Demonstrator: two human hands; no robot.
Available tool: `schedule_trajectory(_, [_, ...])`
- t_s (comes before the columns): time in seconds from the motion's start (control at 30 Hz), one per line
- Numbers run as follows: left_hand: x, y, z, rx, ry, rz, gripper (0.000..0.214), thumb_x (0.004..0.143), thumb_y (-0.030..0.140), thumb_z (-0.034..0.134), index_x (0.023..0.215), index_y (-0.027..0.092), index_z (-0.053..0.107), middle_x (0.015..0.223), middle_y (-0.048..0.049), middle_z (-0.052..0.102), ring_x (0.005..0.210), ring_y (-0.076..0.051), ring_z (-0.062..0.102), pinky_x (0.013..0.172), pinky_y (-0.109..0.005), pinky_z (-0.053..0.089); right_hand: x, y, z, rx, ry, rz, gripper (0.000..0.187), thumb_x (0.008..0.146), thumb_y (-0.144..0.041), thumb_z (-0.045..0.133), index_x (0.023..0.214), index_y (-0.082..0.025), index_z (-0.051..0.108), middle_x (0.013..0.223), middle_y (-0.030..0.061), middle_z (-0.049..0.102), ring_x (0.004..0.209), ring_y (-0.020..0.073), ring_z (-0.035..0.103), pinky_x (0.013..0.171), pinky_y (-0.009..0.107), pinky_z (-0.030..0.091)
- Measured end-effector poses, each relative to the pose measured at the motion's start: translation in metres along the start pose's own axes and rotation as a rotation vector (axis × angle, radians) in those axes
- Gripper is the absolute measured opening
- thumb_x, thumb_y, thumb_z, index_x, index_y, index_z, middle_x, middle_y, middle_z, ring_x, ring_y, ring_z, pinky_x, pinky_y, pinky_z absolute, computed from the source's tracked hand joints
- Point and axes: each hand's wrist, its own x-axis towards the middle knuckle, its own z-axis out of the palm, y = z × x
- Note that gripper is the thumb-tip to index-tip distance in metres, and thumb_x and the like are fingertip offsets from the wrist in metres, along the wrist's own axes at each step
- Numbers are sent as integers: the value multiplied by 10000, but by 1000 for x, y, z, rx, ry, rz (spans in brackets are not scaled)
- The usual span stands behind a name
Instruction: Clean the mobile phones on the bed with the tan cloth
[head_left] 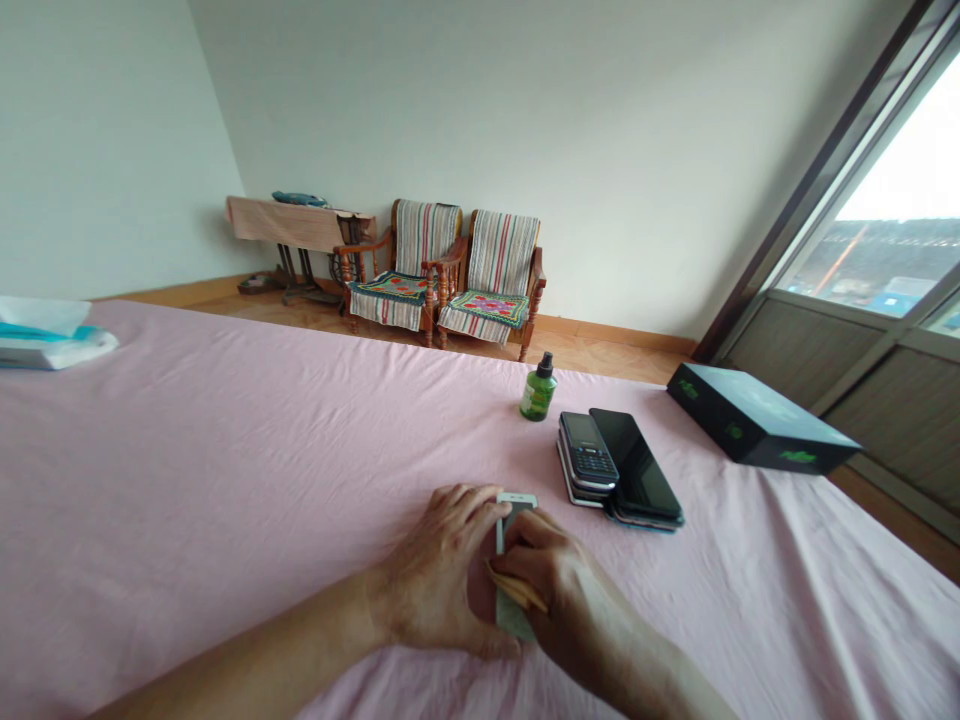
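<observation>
Here's your left hand [442,570], coming in from the lower left, forearm slanting up across the pink sheet [300,450], back of the hand turned upward. Your thumb and forefinger stand wide apart, framing the left side of the white phone [517,498]: fingertips at its upper left edge, thumb stretched down by its lower end. The other fingers lie close together, bent beside the forefinger.

And across from it, your right hand [562,575], forearm angling in from the lower right, wrist low, knuckles up. Those fingers are curled in and clamped on a yellowish cloth [517,590], its folded edge poking out beneath them, right over the phone's middle. Your hand covers much of the screen, so you can't tell from here exactly where the cloth meets it.

The phone itself lies on the sheet between your two hands, top end pointing away from you. Beyond your right hand, there's a keypad phone [590,450] atop a stack, beside a large black phone [637,465]. A green spray bottle [537,392] stands upright just behind them, and a black box [757,420] sits off to the right.
</observation>
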Motion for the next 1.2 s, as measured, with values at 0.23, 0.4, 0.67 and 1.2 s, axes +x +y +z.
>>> schedule_trajectory(0.23, [-1, -1, 0, 2, -36, -24, 971, 502, 562, 789, 1336, 228, 421, 1338, -112, 508, 1206, -346, 460, 1047, -502, 324, -9, 9, -22, -60, -18, 136, 281, 737, 70, 558, 625, -178, 626, 768, -2, 582, 752, 121, 548, 632, 221, 372])
schedule_trajectory(0.4, [-5, -10, -4, 17, -29, -77, 1136, 477, 619, 800, 1419, 198, 324, 1407, -152, 446, 1263, -384, 409, 1087, -546, 260, -13, 22, -20, -74, 79, 168, 308, 785, 37, 486, 746, -185, 696, 779, 25, 572, 729, 137, 548, 647, 251, 389])
schedule_trajectory(0.67, [-6, -26, -11, 89, 0, -70, 1041, 524, 640, 772, 1390, 214, 381, 1374, -133, 453, 1253, -356, 409, 1073, -498, 298, -8, 19, -8, 27, 142, 145, 240, 818, -30, 539, 851, -195, 711, 810, 29, 584, 752, 143, 557, 650, 244, 415])
schedule_trajectory(1.2, [-7, -26, -6, 85, 32, -48, 1036, 506, 601, 801, 1382, 240, 383, 1414, -107, 440, 1276, -358, 404, 1081, -480, 289, 1, 11, 8, -80, 66, 134, 232, 866, -35, 549, 718, -176, 658, 821, 38, 572, 783, 155, 526, 653, 249, 392])
